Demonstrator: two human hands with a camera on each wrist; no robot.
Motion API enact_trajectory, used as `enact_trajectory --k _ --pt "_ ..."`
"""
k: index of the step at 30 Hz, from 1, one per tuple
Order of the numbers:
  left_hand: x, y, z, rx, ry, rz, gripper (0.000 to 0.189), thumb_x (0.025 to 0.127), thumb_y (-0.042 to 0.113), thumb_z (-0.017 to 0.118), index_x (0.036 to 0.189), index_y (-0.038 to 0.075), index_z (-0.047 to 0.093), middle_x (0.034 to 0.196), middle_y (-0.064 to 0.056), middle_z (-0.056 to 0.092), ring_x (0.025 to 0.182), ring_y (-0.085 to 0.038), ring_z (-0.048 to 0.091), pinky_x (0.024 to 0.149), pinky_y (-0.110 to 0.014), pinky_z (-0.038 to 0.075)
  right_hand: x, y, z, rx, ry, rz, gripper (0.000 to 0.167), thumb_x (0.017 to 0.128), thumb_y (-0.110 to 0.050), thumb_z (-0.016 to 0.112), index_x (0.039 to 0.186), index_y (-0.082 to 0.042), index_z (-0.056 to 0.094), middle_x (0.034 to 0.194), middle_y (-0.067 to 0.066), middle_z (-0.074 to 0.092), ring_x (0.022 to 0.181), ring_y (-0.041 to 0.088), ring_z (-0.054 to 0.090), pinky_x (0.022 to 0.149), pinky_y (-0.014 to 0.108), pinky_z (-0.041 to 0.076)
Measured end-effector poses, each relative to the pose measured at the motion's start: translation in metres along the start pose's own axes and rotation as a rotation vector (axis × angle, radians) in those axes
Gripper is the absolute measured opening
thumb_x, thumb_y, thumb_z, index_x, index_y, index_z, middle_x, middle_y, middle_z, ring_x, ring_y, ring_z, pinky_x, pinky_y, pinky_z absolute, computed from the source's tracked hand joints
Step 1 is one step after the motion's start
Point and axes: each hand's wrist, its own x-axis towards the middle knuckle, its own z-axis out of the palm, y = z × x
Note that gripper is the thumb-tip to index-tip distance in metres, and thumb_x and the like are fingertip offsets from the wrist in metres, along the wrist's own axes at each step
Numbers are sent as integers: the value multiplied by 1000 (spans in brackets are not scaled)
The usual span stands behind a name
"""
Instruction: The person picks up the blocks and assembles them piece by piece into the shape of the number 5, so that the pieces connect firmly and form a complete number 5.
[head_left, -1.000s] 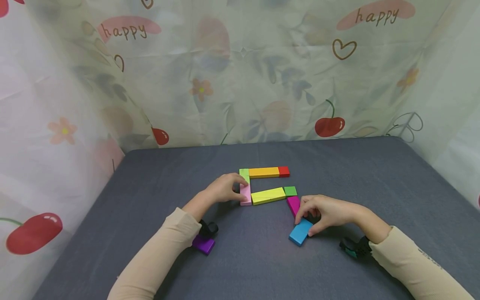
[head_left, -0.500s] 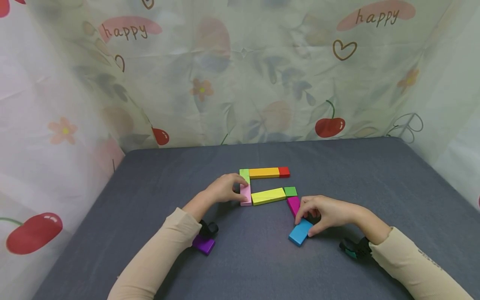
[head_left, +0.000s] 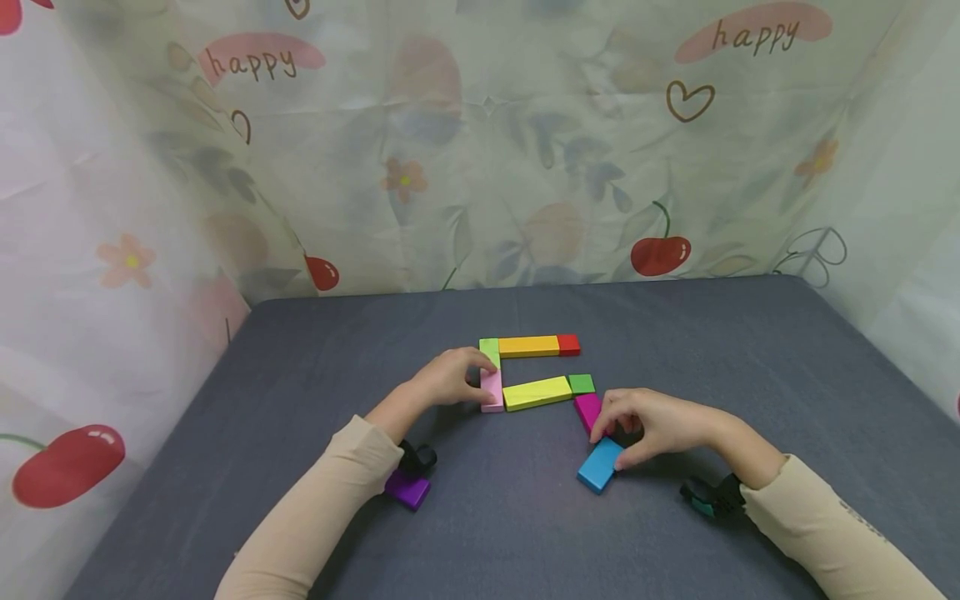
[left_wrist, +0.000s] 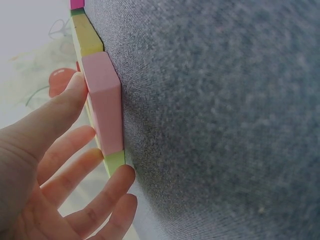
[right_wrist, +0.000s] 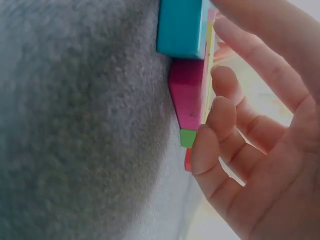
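My left hand [head_left: 447,377] rests with relaxed fingers over a pink block [head_left: 491,390] and the lime block [head_left: 488,348] behind it. In the left wrist view its thumb reaches the edge of the pink block. My right hand [head_left: 656,421] hovers with loosely bent fingers over a blue block [head_left: 600,467]. Its thumb tip lies right at the blue block's edge, and the forefinger is where the magenta block [head_left: 587,408] meets it. A yellow block [head_left: 537,392] and a green block [head_left: 581,383] link pink to magenta.
An orange block [head_left: 528,347] and a red block [head_left: 569,344] extend right from the lime one. A purple block [head_left: 408,490] lies partly hidden beside the left wrist strap. The dark grey table [head_left: 495,533] ends at a printed curtain [head_left: 480,150].
My right hand has risen slightly off the blue block, its thumb and forefinger shifting a little away from the near edge. The left hand and the blocks have stayed put.
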Motion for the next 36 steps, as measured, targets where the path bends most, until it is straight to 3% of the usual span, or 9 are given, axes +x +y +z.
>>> enact_trajectory --k 5,11,16,24,27,31,36 --pt "1 0 1 2 0 -6 47 79 30 75 121 14 63 132 -5 56 119 -21 52 102 -40 42 -2 2 0 -23 99 -2 27 80 -33 73 103 -21 67 101 -3 56 85 16 52 73 24 47" --pt "0 1 1 3 2 -19 47 78 31 75 121 15 63 132 -4 56 119 -21 52 102 -39 43 -2 7 0 -103 177 24 35 80 -36 73 110 -22 65 115 -1 56 106 19 52 87 34 48" --pt "-1 2 0 5 0 -15 47 79 31 75 121 15 63 132 -4 57 122 -21 50 104 -40 41 -3 10 0 -137 176 58 44 79 -38 73 117 -21 63 128 8 54 117 28 48 93 51 43" --pt "-3 3 -2 59 -3 33 47 82 31 72 124 13 61 134 -5 56 127 -22 48 108 -40 37 -4 13 1 -132 149 101 42 78 -40 73 116 -24 65 133 9 52 119 31 45 93 55 40" --pt "-8 6 -6 82 13 54 48 84 33 69 126 13 59 136 -6 53 129 -23 46 108 -41 37 -4 13 1 -133 149 102 42 78 -40 73 115 -24 65 132 9 52 119 32 45 93 55 40" --pt "-19 6 -14 76 24 70 49 84 35 68 128 14 58 136 -7 53 119 -24 55 102 -41 43 -3 13 1 -130 150 98 42 78 -40 73 115 -23 65 132 10 53 119 32 45 93 55 40" --pt "-40 -6 -21 6 -32 102 49 85 35 67 129 14 57 132 -7 56 109 -23 61 93 -39 49 -2 14 1 -128 150 97 42 77 -39 73 115 -23 65 132 10 52 120 32 45 93 56 40"
